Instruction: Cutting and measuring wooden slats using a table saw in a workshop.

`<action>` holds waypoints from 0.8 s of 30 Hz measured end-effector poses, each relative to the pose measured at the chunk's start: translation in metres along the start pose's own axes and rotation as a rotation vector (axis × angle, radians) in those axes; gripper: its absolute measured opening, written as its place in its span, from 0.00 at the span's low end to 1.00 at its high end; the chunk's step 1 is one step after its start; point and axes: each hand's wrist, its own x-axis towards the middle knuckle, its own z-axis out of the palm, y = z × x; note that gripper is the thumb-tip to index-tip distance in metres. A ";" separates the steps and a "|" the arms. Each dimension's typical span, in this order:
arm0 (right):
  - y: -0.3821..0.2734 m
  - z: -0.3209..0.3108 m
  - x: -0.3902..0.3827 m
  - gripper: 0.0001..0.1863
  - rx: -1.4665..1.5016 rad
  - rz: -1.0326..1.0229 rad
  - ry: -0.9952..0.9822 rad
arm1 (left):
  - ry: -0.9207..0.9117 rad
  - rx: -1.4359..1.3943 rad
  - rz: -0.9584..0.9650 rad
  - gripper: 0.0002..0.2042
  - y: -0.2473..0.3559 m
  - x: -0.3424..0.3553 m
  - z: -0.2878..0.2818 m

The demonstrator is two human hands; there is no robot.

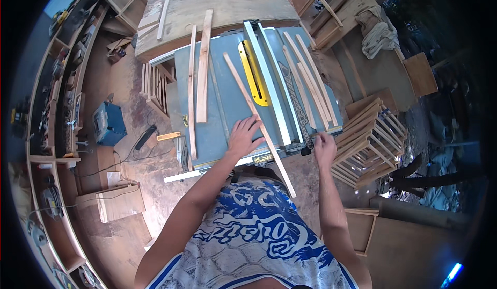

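My left hand [243, 136] lies with its fingers spread on a table saw [213, 76], fingertips touching a thin wooden strip [243, 88]. That strip slants across the table, its near end jutting past the front edge toward my shirt. Beside it sits a yellow throat plate [253, 74] with a dark slot. A long silver rip fence [270, 89] runs to the right of the plate. At the front right corner, my right hand [325, 148] is closed, fingers bent together near a dark patterned bar [294, 95]; what it holds is hidden.
Two wooden strips [203, 66] lie on the saw's left side, several wooden strips [317, 95] on its right. Slatted wooden frames [368, 141] are stacked at right. A blue toolbox [109, 123] and cords are on the floor; shelves [54, 76] line the left. A plywood bench [217, 1] stands behind.
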 end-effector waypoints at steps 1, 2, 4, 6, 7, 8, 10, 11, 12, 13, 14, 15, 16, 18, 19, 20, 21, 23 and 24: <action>0.003 0.003 0.017 0.13 -0.082 -0.067 0.025 | 0.003 0.029 -0.007 0.32 0.007 0.000 -0.001; -0.001 0.005 0.030 0.13 -0.080 -0.061 0.025 | -0.002 0.030 -0.005 0.32 0.012 -0.001 0.000; -0.013 0.007 0.051 0.14 -0.096 -0.100 0.084 | -0.001 0.008 0.020 0.31 0.019 -0.003 0.001; -0.010 0.010 0.065 0.15 -0.093 -0.074 0.022 | -0.011 0.003 0.028 0.30 0.029 -0.006 0.003; -0.008 0.011 0.069 0.15 -0.093 -0.050 -0.039 | -0.018 -0.005 0.036 0.29 0.034 -0.008 0.003; -0.005 0.015 0.070 0.15 -0.094 -0.048 -0.041 | -0.020 -0.006 0.035 0.29 0.037 -0.010 0.002; 0.004 0.021 0.070 0.15 -0.081 0.001 -0.062 | -0.045 -0.041 0.063 0.28 0.044 -0.014 0.002; 0.009 0.022 0.069 0.15 -0.085 0.005 -0.061 | -0.048 -0.046 0.064 0.28 0.045 -0.014 0.001; 0.011 0.022 0.067 0.15 -0.081 0.018 -0.058 | -0.068 -0.053 0.086 0.28 0.046 -0.015 0.001; 0.013 0.021 0.064 0.15 -0.077 0.031 -0.053 | -0.089 -0.062 0.109 0.28 0.046 -0.016 0.000; 0.016 0.020 0.061 0.15 -0.081 0.035 -0.054 | -0.092 -0.066 0.110 0.28 0.047 -0.017 0.000; 0.015 0.019 0.060 0.16 -0.083 0.067 -0.094 | -0.082 -0.069 0.118 0.28 0.047 -0.016 -0.001; 0.013 0.018 0.058 0.16 -0.085 0.099 -0.133 | -0.073 -0.072 0.127 0.28 0.048 -0.014 -0.002; 0.008 0.019 0.056 0.16 -0.098 0.076 -0.128 | -0.080 -0.075 0.143 0.28 0.045 -0.012 -0.004; 0.005 0.019 0.056 0.16 -0.109 0.051 -0.125 | -0.087 -0.076 0.157 0.28 0.045 -0.011 -0.005; 0.001 0.020 0.057 0.16 -0.109 0.049 -0.122 | -0.084 -0.076 0.159 0.28 0.045 -0.011 -0.005; -0.002 0.023 0.058 0.17 -0.149 0.061 -0.152 | -0.085 -0.080 0.156 0.28 0.044 -0.011 -0.006; -0.006 0.022 0.058 0.17 -0.188 0.072 -0.180 | -0.082 -0.083 0.154 0.28 0.045 -0.011 -0.006; -0.009 0.020 0.056 0.17 -0.205 0.018 -0.071 | -0.106 -0.089 0.139 0.28 0.045 -0.013 -0.007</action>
